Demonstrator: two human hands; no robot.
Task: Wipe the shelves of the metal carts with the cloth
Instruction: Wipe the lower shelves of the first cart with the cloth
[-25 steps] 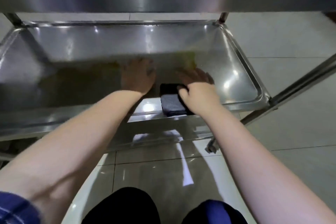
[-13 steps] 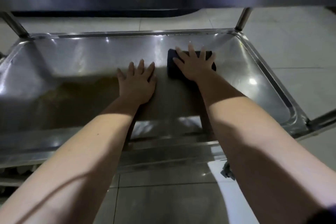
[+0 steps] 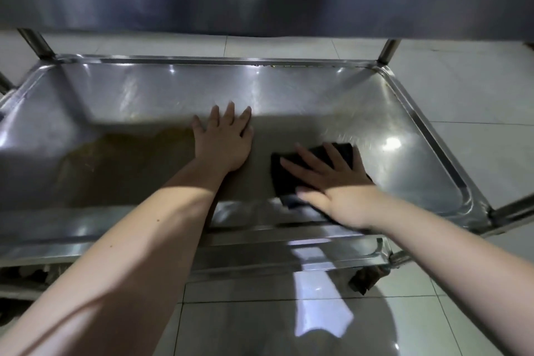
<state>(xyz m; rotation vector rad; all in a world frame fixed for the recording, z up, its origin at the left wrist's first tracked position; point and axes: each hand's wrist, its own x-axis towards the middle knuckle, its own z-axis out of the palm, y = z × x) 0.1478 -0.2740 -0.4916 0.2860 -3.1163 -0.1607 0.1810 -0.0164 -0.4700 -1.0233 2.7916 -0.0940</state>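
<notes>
Nearest us are glossy floor tiles (image 3: 260, 326) and a cart caster (image 3: 364, 279). Above them, on the cart's middle shelf (image 3: 404, 170), our right hand (image 3: 332, 182) lies flat on the dark cloth (image 3: 284, 179). Its fingers (image 3: 312, 159) are straight and spread, pressing the cloth down rather than gripping it. The cloth sits near the front edge, its long axis roughly 8 to 2 o'clock. Our left hand (image 3: 224, 144), at 10 o'clock and farther in, rests open and bare on the steel. The next stroke likely runs toward 12 o'clock, to the far rim (image 3: 219, 60).
</notes>
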